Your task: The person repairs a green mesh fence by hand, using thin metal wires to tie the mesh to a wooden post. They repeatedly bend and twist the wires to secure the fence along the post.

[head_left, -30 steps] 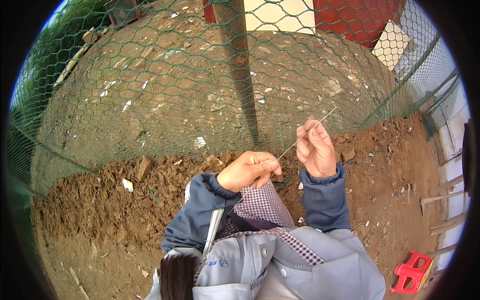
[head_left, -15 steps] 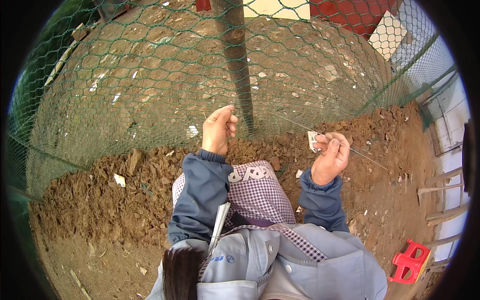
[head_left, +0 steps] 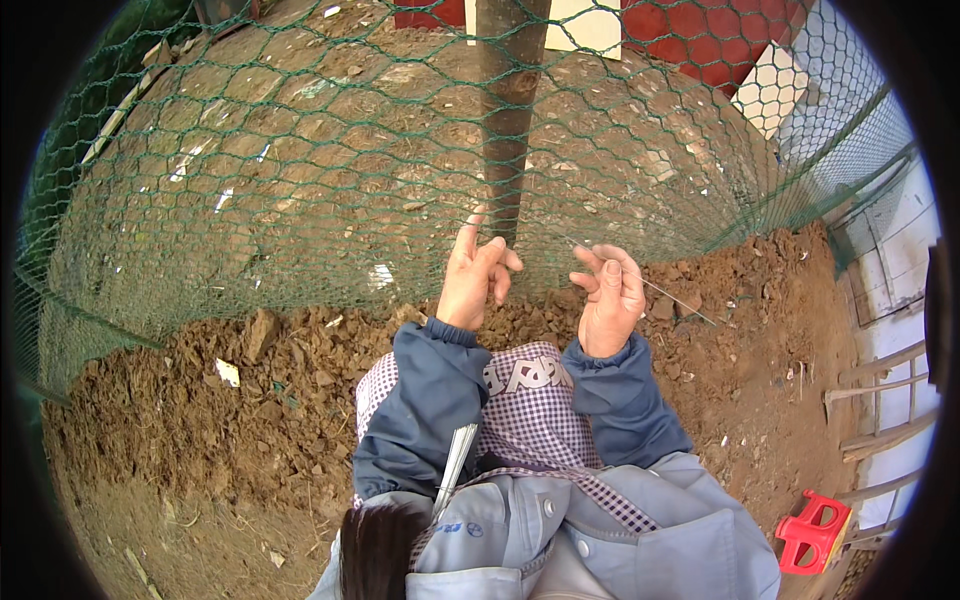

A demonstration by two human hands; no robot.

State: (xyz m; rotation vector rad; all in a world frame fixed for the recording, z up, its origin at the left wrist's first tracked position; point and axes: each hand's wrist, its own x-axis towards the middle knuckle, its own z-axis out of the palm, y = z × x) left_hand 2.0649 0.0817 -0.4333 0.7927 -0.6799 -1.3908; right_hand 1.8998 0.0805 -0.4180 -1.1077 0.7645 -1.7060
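My right hand [head_left: 612, 300] pinches a thin wire [head_left: 682, 304] between thumb and fingers. One end sticks out to the right over the soil, and the other points toward the green net [head_left: 330, 150]. My left hand [head_left: 474, 280] is beside the foot of a dark post [head_left: 508, 120], its index finger stretched up at the mesh and its thumb apart. I see nothing held in it; whether the fingertip touches the net I cannot tell. A bundle of pale wires [head_left: 457, 462] stands upright at my chest, beside my left sleeve.
Loose brown soil [head_left: 230, 420] is heaped along the net's lower edge. Behind the mesh lie stony ground, red panels [head_left: 700, 40] and a pale board [head_left: 770, 90]. To the right are a red plastic stool [head_left: 812, 532] and wooden bars [head_left: 885, 435] by a white wall.
My right hand has moved left with the wire, closer to my left hand. My left hand has shifted right toward the post, and its index finger has straightened from a pinch.
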